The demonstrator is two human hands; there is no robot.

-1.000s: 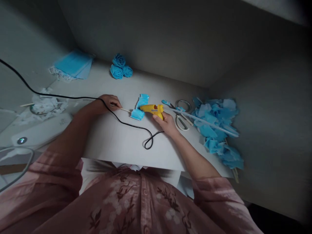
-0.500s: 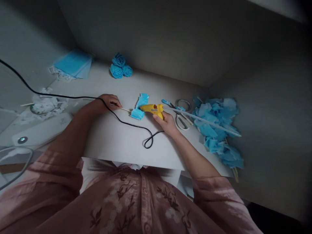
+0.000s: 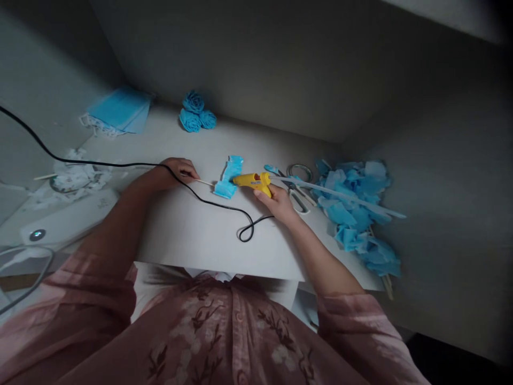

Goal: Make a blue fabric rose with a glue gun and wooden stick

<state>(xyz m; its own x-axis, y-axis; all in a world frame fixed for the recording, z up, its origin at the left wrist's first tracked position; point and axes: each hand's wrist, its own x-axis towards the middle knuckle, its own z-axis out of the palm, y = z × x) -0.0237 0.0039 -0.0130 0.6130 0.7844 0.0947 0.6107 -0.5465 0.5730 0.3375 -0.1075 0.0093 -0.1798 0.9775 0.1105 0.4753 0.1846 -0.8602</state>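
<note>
Head view: left hand pinched, fingertips together on a thin pale stick that points rightward from them. Stick's far end meets the lower end of a crinkled blue strip, which lies on the white table between the two hands. Right hand clamped round the grip of a yellow glue gun, nozzle at the strip's right edge; cannot tell whether it touches. Long translucent glue stick juts from the gun's rear, out past the right hand. Black cable crosses the left wrist and loops on the table, left of and nearer the body than the right hand. Just right of the right hand: scissors; farther right, a heap of blue pieces. Beyond the left hand, three blue rosettes, clustered.
</note>
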